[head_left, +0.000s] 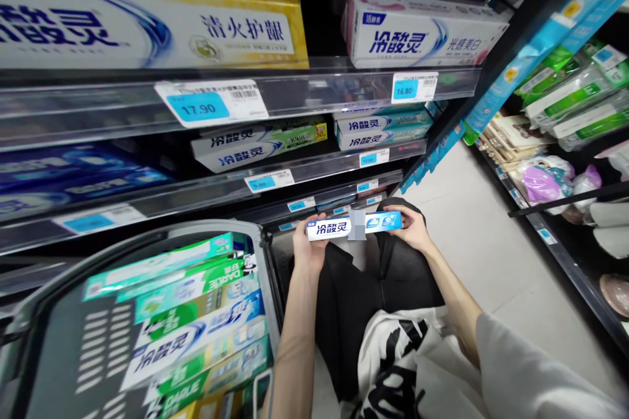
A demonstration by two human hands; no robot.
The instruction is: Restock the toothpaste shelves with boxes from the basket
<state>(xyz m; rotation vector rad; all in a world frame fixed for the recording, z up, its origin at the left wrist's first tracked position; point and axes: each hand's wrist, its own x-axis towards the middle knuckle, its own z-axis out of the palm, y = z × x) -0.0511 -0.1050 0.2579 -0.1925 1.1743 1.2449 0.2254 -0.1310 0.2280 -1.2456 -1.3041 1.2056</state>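
Observation:
A white and blue toothpaste box is held level over my knees. My left hand grips its left end, and my right hand is closed round its right end. To the left of my left forearm stands a grey shopping basket, with several toothpaste boxes in it. Among these lies a white and blue box between green ones. Parts of the fingers are hidden behind the held box.
Shelves of toothpaste rise ahead, with a large yellow box and a white box on the upper shelf. Smaller boxes sit lower. A rack of packaged goods lines the right, across the tiled floor.

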